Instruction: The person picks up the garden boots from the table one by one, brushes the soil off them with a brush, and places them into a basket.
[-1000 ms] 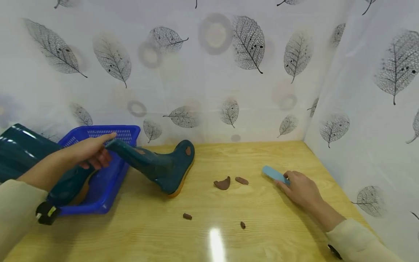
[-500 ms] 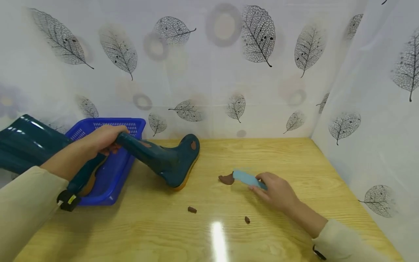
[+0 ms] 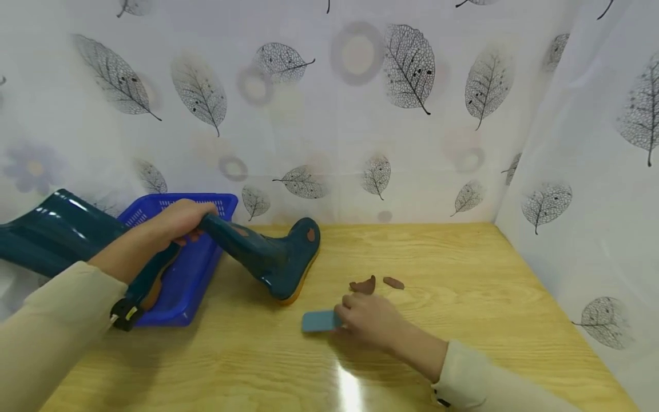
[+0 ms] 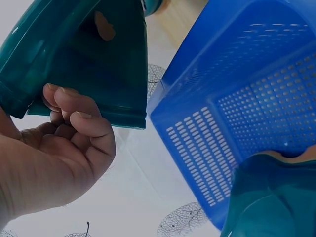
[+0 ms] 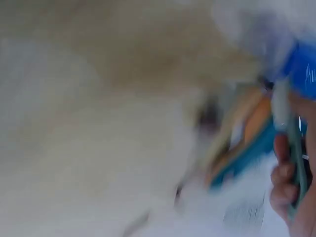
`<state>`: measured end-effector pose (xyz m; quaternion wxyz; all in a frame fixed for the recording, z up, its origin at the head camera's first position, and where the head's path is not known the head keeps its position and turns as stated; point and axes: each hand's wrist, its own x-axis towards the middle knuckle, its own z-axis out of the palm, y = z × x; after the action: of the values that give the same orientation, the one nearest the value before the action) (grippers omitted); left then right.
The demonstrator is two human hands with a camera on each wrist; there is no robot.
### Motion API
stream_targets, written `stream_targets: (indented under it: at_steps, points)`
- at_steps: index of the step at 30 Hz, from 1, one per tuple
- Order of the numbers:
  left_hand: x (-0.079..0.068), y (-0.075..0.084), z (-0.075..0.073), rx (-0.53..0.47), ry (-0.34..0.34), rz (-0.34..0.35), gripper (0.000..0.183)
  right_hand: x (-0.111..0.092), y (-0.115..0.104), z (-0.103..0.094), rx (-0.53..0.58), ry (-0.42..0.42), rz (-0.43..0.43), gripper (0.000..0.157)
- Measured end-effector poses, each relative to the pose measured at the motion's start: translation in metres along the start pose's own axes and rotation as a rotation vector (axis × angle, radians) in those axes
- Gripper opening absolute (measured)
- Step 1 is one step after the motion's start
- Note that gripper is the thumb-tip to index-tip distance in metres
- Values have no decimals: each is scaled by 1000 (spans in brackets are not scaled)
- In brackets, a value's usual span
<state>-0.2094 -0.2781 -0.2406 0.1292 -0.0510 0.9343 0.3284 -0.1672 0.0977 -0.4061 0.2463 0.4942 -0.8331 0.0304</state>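
A dark teal rubber boot (image 3: 273, 257) with brown patches rests on its tan sole on the table. Its shaft leans left, and my left hand (image 3: 187, 220) grips the top edge; in the left wrist view that hand's (image 4: 74, 133) fingers are curled at the boot shaft (image 4: 108, 64). Low over the table, right of the boot's toe, my right hand (image 3: 373, 320) holds a light-blue brush (image 3: 319, 321). The right wrist view is blurred. A crescent-shaped brown piece (image 3: 364, 285) lies just beyond the right hand, partly hidden by it. Another brown piece (image 3: 393, 282) lies beside it.
A blue plastic basket (image 3: 177, 315) with perforated sides stands at the left, behind my left forearm. A second teal boot (image 3: 62, 229) lies in it, its shaft sticking out left. Leaf-patterned white sheeting (image 3: 329, 143) closes off the table's (image 3: 437, 252) back and right.
My right hand has swept the brush left and nearer me, past the brown pieces. The two small brown bits in front are now out of sight. My left hand has taken hold of the boot's top edge.
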Motion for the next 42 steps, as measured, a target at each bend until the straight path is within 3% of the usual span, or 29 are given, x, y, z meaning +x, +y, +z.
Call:
stream_targets:
  at_steps: [3,6,13,19,26,33,38,42]
  points:
    - [-1,-1,0,10,4,12,39,-12,27,-14,-140,62,142,35]
    - [-2,-1,-2,26,1,11,39,-26,46,-23,-138,58,222,36]
    - [-1,6,-5,40,-19,29,36,-68,58,-23,12,-48,226,44]
    - [-1,16,-3,47,4,96,31,-92,61,-18,64,3,208,36]
    - [-15,39,5,24,-29,186,25,-98,63,-14,86,36,250,36]
    - [-33,62,13,111,-30,292,22,-100,67,-11,79,73,268,37]
    - [-46,64,14,150,-41,344,22,-99,70,-8,60,99,265,38]
    - [-56,63,16,107,-85,362,24,-99,72,-7,26,102,268,39]
